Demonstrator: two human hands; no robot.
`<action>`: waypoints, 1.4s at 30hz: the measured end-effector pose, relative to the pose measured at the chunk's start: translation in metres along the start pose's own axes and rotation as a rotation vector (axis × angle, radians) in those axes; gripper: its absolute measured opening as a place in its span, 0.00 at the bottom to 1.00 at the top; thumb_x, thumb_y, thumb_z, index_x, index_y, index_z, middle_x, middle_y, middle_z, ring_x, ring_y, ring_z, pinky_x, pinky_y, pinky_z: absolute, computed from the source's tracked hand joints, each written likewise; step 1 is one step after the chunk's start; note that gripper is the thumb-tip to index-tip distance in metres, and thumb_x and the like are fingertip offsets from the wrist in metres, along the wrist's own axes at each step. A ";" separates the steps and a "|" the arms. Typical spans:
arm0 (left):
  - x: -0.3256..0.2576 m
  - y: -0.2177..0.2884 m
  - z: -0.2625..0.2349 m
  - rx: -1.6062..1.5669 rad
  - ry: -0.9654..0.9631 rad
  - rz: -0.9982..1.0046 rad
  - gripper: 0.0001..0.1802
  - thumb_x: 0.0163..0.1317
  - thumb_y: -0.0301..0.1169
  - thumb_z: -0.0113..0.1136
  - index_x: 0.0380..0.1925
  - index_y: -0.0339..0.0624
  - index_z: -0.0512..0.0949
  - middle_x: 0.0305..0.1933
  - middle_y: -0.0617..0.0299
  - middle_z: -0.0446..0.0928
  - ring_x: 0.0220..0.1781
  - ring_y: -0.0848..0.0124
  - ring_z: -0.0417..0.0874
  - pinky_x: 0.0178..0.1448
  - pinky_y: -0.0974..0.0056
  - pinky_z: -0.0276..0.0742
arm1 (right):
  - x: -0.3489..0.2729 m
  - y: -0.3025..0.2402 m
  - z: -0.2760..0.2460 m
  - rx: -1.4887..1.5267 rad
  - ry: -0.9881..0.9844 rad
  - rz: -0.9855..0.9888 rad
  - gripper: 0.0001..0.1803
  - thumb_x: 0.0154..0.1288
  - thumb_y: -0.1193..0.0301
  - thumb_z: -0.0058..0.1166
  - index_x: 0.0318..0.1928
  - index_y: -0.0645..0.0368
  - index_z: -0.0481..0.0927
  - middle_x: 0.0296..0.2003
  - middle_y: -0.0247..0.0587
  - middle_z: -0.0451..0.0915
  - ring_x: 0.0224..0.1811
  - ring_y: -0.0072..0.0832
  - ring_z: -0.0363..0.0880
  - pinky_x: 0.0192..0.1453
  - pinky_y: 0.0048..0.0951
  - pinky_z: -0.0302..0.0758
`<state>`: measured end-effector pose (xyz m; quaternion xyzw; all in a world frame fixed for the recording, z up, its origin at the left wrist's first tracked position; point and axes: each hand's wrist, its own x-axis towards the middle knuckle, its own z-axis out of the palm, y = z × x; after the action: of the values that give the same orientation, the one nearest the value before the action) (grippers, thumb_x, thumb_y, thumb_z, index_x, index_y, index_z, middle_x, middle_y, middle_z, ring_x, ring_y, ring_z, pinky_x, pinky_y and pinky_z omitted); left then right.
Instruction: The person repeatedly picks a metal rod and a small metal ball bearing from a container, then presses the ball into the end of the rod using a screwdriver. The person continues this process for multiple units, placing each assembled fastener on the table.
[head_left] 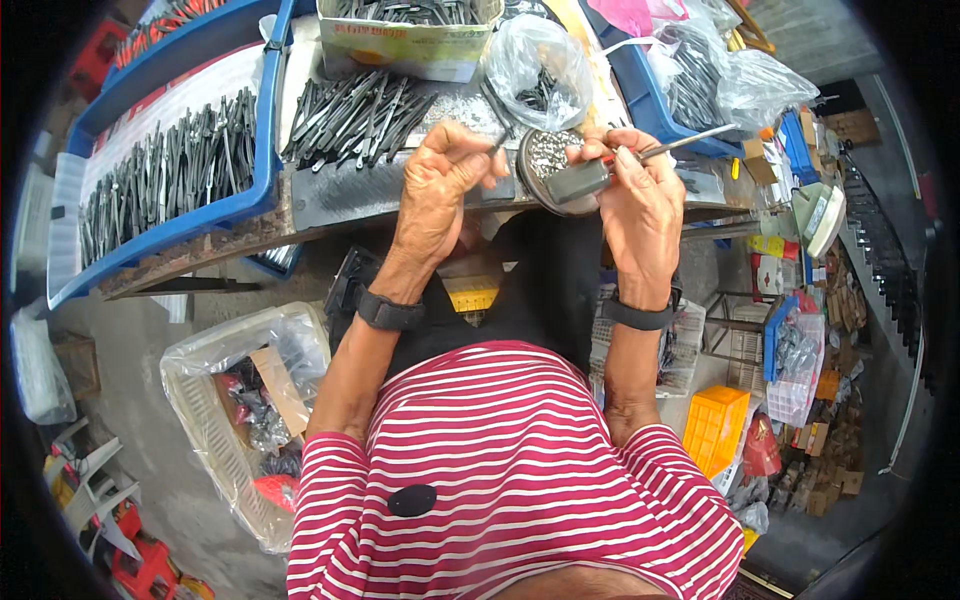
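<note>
My left hand [446, 172] is raised just over the bench edge, thumb and fingertips pinched on a thin dark strip [498, 144]. Facing it, my right hand [643, 188] is closed around a grey rectangular block [578, 181], and a slim metal rod [690, 141] sticks out from the same fingers toward the upper right. Whether block and rod are one piece, I cannot tell. Beneath the block, partly covered by it, sits a round metal tin [526, 166] of small shiny parts. A heap of slender black and silver metal pieces [358, 118] lies beyond my left hand.
On the left stands a blue tray [200, 212] packed with dark metal strips. A carton [400, 48], a clear plastic bag [540, 70] and a blue bin [640, 85] line the far side. Below the bench are a whitish basket [205, 410] and a yellow crate [716, 425].
</note>
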<state>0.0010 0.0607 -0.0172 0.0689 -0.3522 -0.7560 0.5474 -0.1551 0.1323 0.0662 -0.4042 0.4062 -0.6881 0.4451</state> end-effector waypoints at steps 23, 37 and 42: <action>-0.006 -0.005 0.000 0.078 -0.045 0.009 0.02 0.58 0.24 0.56 0.31 0.41 0.74 0.27 0.63 0.76 0.30 0.78 0.73 0.36 0.73 0.66 | 0.024 -0.041 0.054 -0.192 -0.100 -0.694 0.08 0.66 0.78 0.43 0.44 0.67 0.69 0.43 0.53 0.74 0.38 0.30 0.77 0.48 0.35 0.74; -0.006 -0.004 0.000 0.109 -0.033 -0.006 0.02 0.57 0.23 0.56 0.30 0.39 0.74 0.27 0.64 0.75 0.29 0.78 0.71 0.35 0.73 0.66 | 0.017 -0.046 0.061 -0.366 -0.123 -0.884 0.06 0.66 0.77 0.43 0.42 0.65 0.68 0.40 0.55 0.74 0.34 0.31 0.77 0.46 0.37 0.76; -0.007 -0.005 0.001 0.126 -0.055 -0.031 0.04 0.58 0.26 0.58 0.31 0.39 0.73 0.30 0.60 0.77 0.30 0.76 0.73 0.38 0.73 0.68 | 0.008 -0.002 0.046 -0.275 0.002 -0.467 0.06 0.66 0.74 0.46 0.39 0.65 0.68 0.39 0.48 0.76 0.35 0.27 0.77 0.46 0.30 0.75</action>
<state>-0.0004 0.0676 -0.0212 0.0879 -0.4131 -0.7422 0.5203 -0.1156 0.1155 0.0850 -0.5429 0.3922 -0.7108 0.2151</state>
